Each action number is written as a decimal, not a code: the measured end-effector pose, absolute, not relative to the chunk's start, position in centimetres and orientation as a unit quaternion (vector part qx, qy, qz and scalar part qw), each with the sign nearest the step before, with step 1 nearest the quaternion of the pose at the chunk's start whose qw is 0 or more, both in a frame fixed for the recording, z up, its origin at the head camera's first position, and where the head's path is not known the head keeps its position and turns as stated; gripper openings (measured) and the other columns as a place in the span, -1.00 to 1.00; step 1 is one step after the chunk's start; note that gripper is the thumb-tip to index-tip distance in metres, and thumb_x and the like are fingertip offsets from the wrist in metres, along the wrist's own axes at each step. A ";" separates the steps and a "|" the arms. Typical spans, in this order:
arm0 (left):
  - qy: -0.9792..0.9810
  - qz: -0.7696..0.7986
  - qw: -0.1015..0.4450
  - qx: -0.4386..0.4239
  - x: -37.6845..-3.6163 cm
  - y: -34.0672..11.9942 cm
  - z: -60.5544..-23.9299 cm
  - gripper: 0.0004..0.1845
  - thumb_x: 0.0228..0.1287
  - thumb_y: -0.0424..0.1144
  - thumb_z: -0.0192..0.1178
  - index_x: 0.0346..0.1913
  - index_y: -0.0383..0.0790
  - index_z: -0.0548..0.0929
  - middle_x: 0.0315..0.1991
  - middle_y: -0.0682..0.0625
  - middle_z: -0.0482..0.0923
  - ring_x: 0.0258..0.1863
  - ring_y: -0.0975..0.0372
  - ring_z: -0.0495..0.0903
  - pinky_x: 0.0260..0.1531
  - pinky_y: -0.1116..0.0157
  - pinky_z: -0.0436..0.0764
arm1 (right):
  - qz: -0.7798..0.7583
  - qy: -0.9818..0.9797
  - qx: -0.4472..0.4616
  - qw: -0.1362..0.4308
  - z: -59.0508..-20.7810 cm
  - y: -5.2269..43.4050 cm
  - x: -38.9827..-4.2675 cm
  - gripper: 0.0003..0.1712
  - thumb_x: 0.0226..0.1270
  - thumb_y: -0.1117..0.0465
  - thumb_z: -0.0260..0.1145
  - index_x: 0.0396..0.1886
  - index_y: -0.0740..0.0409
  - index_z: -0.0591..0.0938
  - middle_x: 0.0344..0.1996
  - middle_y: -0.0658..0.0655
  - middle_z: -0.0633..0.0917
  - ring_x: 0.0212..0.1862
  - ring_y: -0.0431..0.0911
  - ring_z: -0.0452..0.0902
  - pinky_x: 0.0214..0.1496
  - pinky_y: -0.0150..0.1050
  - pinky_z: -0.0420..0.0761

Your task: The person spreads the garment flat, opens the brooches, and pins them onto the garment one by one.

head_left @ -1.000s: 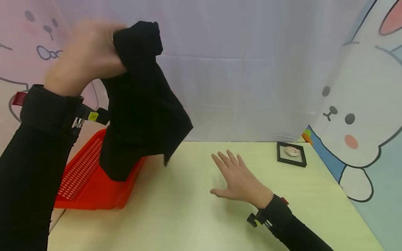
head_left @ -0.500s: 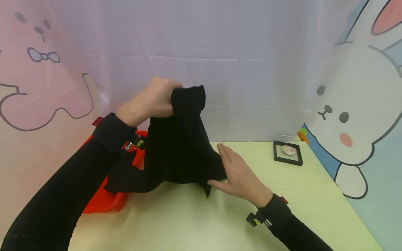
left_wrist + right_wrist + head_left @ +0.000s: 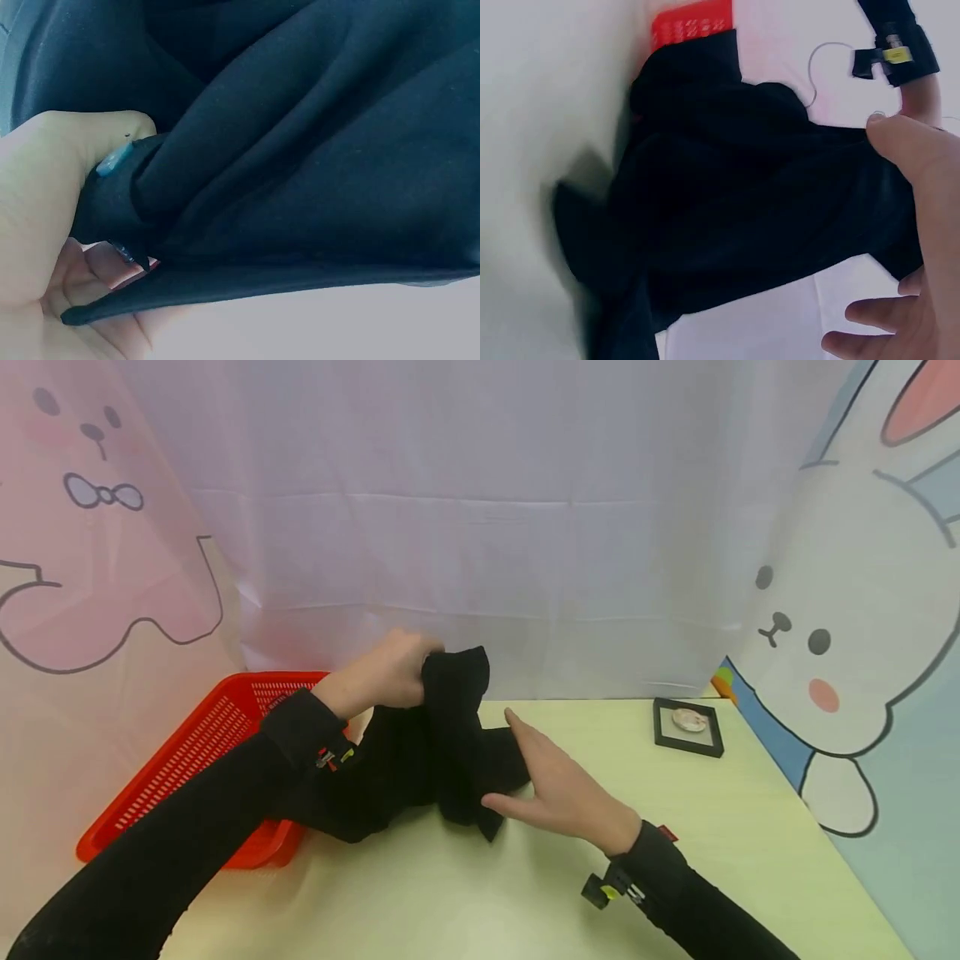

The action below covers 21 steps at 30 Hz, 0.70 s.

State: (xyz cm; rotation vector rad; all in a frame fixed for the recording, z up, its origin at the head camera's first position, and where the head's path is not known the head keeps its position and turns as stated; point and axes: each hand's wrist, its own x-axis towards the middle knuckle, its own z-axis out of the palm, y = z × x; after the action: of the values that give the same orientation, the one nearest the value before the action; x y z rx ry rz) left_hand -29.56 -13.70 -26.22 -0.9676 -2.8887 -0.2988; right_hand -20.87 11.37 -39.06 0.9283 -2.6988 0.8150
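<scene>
A black cloth garment (image 3: 453,739) hangs bunched from my left hand (image 3: 386,675), its lower folds lying on the table in front of the basket. In the left wrist view, the thumb and fingers of that hand (image 3: 45,195) pinch a gathered edge of the garment (image 3: 300,165). My right hand (image 3: 562,789) stands at the garment's right side, fingers straight and thumb spread, overlapping its hanging end in the head view. The right wrist view shows the same hand (image 3: 930,225) uncurled beside the dark folds (image 3: 765,180).
Left of the garment is a red plastic basket (image 3: 180,760), partly covered by my left sleeve. At the table's back right lies a small black frame (image 3: 688,747) with a pale oval piece inside. A white curtain (image 3: 480,560) hangs behind the pale yellow table (image 3: 420,902).
My left hand has come down and to the right from high over the basket, lowering the garment onto the table. My right hand has stayed nearly in place, the garment now beside it.
</scene>
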 end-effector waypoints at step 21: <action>-0.925 -0.224 -0.080 -0.296 -30.9 -12.1 -37.1 -0.27 0.04 -0.31 0.37 0.31 -0.25 0.33 0.03 -0.16 0.56 -0.41 0.22 0.65 -0.29 0.26 0.62 | 0.448 -0.861 0.232 0.068 -41.7 9.7 -24.0 -0.57 0.47 0.09 0.14 0.23 0.17 0.47 0.06 0.16 0.64 0.05 0.00 0.61 0.05 -0.05 0.60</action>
State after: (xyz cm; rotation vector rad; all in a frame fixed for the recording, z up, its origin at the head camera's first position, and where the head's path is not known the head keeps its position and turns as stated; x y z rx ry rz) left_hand -30.87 -12.10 -37.13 -0.9795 -3.0646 -0.7403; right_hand -24.01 9.67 -41.72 0.6982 -2.5925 1.3509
